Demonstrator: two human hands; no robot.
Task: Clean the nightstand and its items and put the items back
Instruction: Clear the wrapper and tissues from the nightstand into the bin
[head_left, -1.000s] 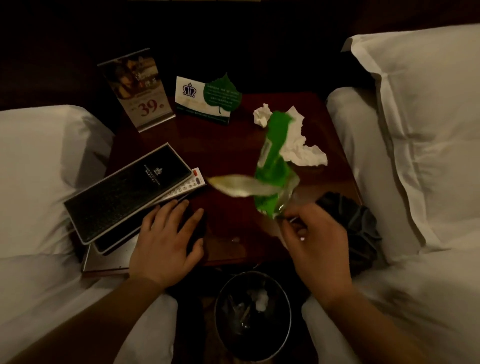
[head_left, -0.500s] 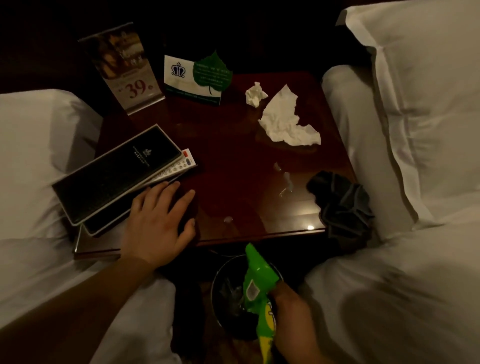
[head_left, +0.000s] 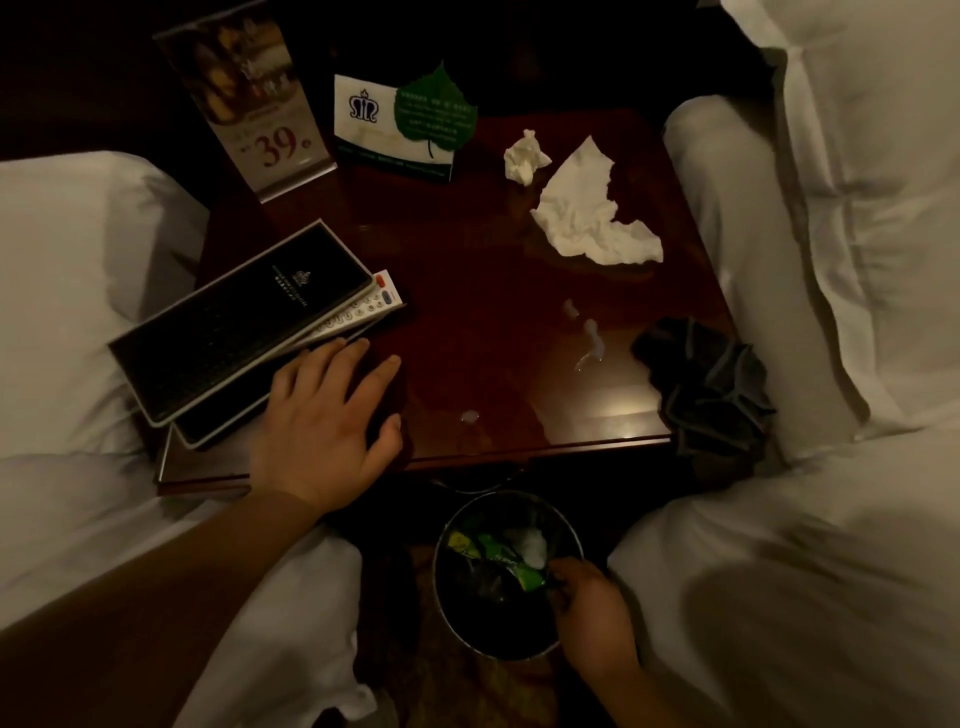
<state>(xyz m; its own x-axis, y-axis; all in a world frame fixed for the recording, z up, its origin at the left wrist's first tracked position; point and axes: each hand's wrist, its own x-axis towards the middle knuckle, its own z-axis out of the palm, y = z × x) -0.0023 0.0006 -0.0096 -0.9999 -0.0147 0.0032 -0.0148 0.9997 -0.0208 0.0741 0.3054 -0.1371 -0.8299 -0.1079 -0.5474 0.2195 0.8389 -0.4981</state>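
Note:
A dark red wooden nightstand (head_left: 493, 322) stands between two beds. My left hand (head_left: 324, 415) lies flat and open on its front left part, beside a black folder (head_left: 239, 322) stacked on a white remote (head_left: 363, 306). My right hand (head_left: 592, 608) is down at the rim of a round bin (head_left: 457, 618) on the floor, fingers touching a green wrapper (head_left: 519, 566) inside it. A crumpled tissue (head_left: 524, 156) and a flat tissue (head_left: 592, 213) lie at the back right. A dark cloth (head_left: 711, 384) sits on the right front corner.
A price stand marked 39 (head_left: 260, 104) and a white card with a green leaf (head_left: 410, 124) stand at the back. Small wet spots (head_left: 587, 332) mark the tabletop. White bedding (head_left: 831, 260) borders both sides.
My right hand carried the green wrapper from above the nightstand down over its front edge into the bin. My left hand stayed flat on the nightstand.

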